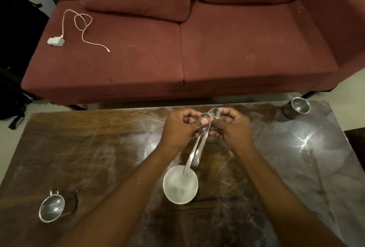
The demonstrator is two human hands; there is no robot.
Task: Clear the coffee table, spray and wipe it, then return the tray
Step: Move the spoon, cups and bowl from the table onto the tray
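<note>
Above the middle of the dark wooden coffee table (98, 148), both hands meet around two steel spoons. My left hand (181, 126) pinches one spoon (194, 151) near its bowl, thumb on top. Its handle slants down toward me, and the tip hangs over a white bowl (180, 189). My right hand (232, 126) grips the second spoon (214, 112) by its bowl end. The second handle lies close beside the first. A steel cup (51, 208) lies tipped at the near left. Another steel cup (297, 108) stands at the far right corner.
A maroon sofa (177, 49) stands right behind the table. On its left seat lies a white charger with cable (56, 41). Dark bags (11, 49) sit on the floor at the left. The tabletop is streaked and shiny on the right half.
</note>
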